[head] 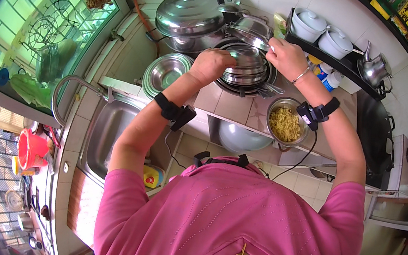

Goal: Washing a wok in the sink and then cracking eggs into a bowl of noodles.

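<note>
My left hand (213,64) is at the left side of a stack of stainless steel bowls (245,68), its fingers curled against them. Whether it grips a bowl is hidden. My right hand (287,60) has its fingers bent at the rim of a shiny steel pan (252,31), which leans tilted behind the stack. The stack sits in wider dark-rimmed round pans on the tiled counter (227,105). Several metal spoon handles (271,89) stick out at its right front. Below my right wrist stands a steel bowl (269,120) of chopped yellowish food (285,124).
A large lidded steel pot (189,16) stands behind left, nested steel bowls (166,72) before it. The sink (102,132) and its curved faucet (61,92) lie left. A black shelf (333,56) holds white lidded pots (308,24). A wok (375,133) is at right.
</note>
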The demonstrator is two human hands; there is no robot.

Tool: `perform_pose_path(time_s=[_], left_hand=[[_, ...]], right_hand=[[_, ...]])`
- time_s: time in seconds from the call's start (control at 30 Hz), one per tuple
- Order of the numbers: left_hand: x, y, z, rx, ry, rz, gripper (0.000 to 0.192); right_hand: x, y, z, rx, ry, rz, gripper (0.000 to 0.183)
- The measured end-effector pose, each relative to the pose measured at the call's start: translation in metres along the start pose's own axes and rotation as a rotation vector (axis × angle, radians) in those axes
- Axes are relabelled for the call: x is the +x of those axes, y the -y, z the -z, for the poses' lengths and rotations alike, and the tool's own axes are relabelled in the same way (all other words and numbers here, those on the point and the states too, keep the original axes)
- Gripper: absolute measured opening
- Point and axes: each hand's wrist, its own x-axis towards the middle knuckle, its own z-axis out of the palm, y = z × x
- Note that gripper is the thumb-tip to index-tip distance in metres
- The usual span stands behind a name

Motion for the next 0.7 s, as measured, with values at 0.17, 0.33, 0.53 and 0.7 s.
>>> perform_pose_path(time_s=[0.17,0.33,0.53,0.7], left_hand=[[0.003,0.006,-0.001,-0.022,0.001,-0.071,0.011],[0.005,0.0,0.004,0.117,-0.055,-0.176,0.009],[0.008,0.003,0.004,0.402,-0.031,-0.16,0.009],[0.002,0.0,0.03,0.347,-0.323,-0.179,0.013]], right_hand=[[-0.005,-0.004,-0.004,0.032,-0.012,0.013,0.014],[-0.006,-0.006,-0.005,0.045,-0.025,0.015,0.014],[-0.004,-0.003,-0.004,0.001,-0.018,-0.019,0.013],[0.0,-0.004,-0.004,-0.004,0.013,-0.091,0.012]])
